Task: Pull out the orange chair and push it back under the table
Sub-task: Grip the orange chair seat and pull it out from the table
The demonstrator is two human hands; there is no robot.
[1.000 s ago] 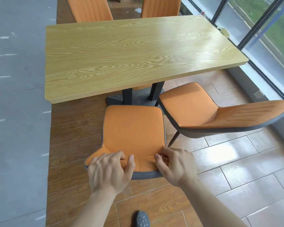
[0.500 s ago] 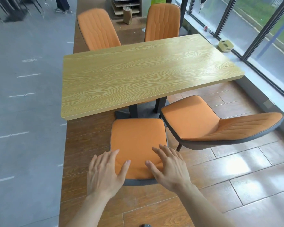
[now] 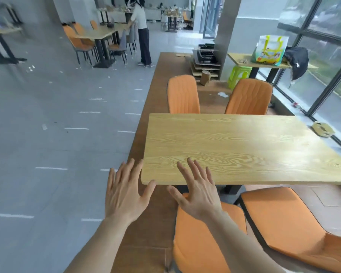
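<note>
holding both hands out flat, we grip nothing: the left hand (image 3: pixel 124 192) is spread with fingers apart, seen over the brown floor strip (image 3: pixel 146 223) by the near left corner of the table (image 3: pixel 234 146). the right hand (image 3: pixel 197 192) is likewise released, palm down, its fingers seen against the table's near edge and its wrist above the chair (image 3: pixel 201 251). we cannot tell whether either hand touches anything. that chair sits right under our right forearm, its front end reaching the table edge, most of its seat showing outside it. a second chair (image 3: pixel 283 227) stands just beside it on the right, angled away. two more chairs (image 3: pixel 248 97) face us from the far side. beyond, a person (image 3: pixel 142 32) stands at another table.
</note>
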